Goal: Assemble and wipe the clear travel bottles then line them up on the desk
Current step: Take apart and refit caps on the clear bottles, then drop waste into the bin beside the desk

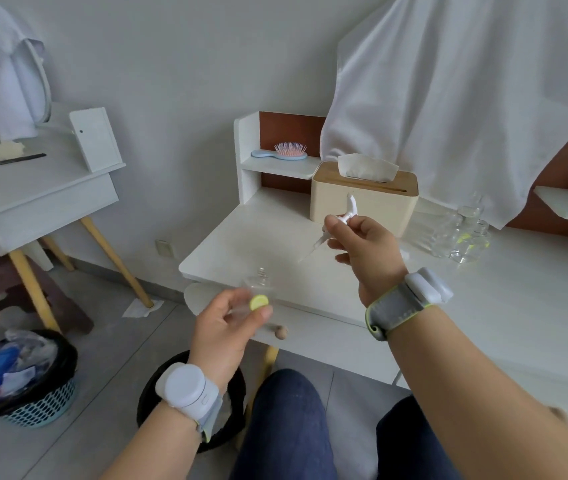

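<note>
The left hand [222, 327] is gripping a clear bottle [258, 289] with a yellow sticker [259, 302] over the desk's [483, 306] near left edge. The right hand [362, 247], raised farther in, is pinching a white pump top [348, 213], tube hanging free. More bottles [462, 233] are standing right of the tissue box [362, 199].

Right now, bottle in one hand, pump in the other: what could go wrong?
1. The left hand holds the clear bottle out past the desk edge, above the floor; a slip could drop it.
2. The pump top in the right hand has a long dip tube that may miss the narrow neck.
3. The empty bottles clustered by the tissue box could topple if bumped.
</note>
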